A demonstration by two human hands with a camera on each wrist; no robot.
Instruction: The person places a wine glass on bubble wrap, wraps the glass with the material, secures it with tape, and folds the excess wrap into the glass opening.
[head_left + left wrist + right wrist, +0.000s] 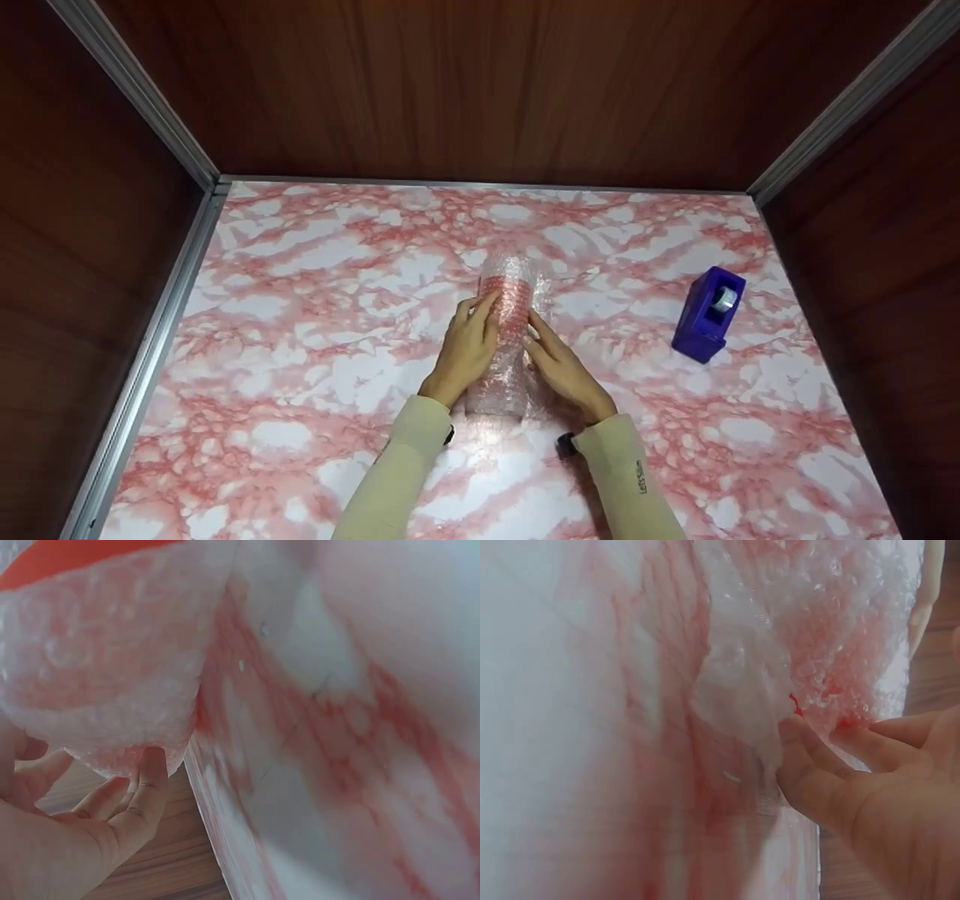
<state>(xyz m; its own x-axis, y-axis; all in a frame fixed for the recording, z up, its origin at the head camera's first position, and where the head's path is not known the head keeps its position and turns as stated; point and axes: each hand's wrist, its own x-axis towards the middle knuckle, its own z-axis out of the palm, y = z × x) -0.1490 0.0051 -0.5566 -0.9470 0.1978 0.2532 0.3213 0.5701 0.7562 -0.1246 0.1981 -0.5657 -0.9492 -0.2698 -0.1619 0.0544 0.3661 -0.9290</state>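
A long cylinder-shaped bundle of clear bubble wrap point(504, 375) lies lengthwise on the table, with something red showing through its upper half. From the left side, my left hand point(466, 346) holds the bundle, its fingers bent against the plastic. The left wrist view shows those fingertips point(154, 765) on the bubble wrap point(112, 667), under a bright red strip. My right hand point(562, 367) grips the opposite side, where a loose flap of wrap sticks out. Close up in the right wrist view, the right fingers point(802, 757) meet the ragged edge of the bubble wrap point(739, 682).
A purple tape dispenser point(705, 315) with a roll of clear tape stands on the right part of the table. The tabletop point(300, 360) has a pink and white marble pattern. Dark wood panels point(480, 90) with metal edging enclose it at the back and sides.
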